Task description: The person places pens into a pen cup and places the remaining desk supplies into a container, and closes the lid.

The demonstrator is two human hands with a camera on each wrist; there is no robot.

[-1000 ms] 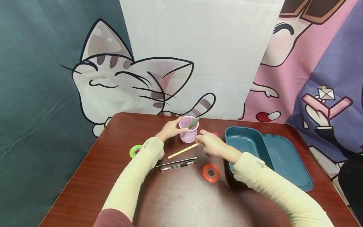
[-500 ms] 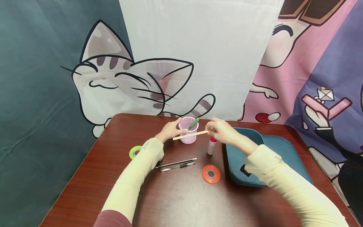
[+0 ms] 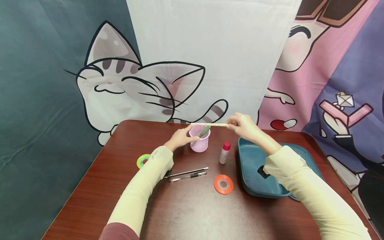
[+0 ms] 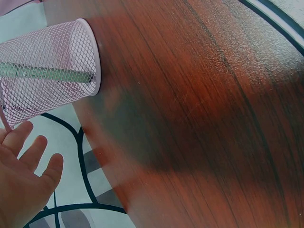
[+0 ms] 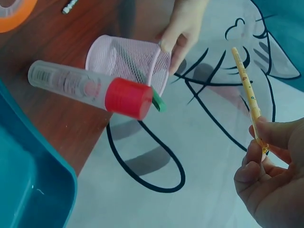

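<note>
The pink mesh pen holder (image 3: 199, 145) stands upright near the back edge of the table. My left hand (image 3: 180, 137) grips its rim with the thumb at the near side. A slim green pen-like item (image 5: 158, 100) leans inside it and pokes out over the rim. With thumb and fingertips my right hand (image 3: 244, 126) pinches one end of a yellow patterned pen (image 5: 246, 85). In the head view the yellow pen lies level across the top of the holder, its free end pointing left. In the left wrist view the green item (image 4: 52, 72) shows through the mesh.
A red-capped glue stick (image 3: 223, 155) stands right of the holder. Nearer lie an orange tape roll (image 3: 223, 191), a black-gripped pen (image 3: 187, 176) and a thin dark pencil-like stick (image 3: 192, 170). Green tape (image 3: 139, 161) is left. A blue bin (image 3: 261, 192) holds a small black item (image 3: 263, 172).
My right hand has lifted the yellow pen off the table and carried it up, back and right to above the holder's height. The glue stick is uncovered. My left hand has stayed put.
</note>
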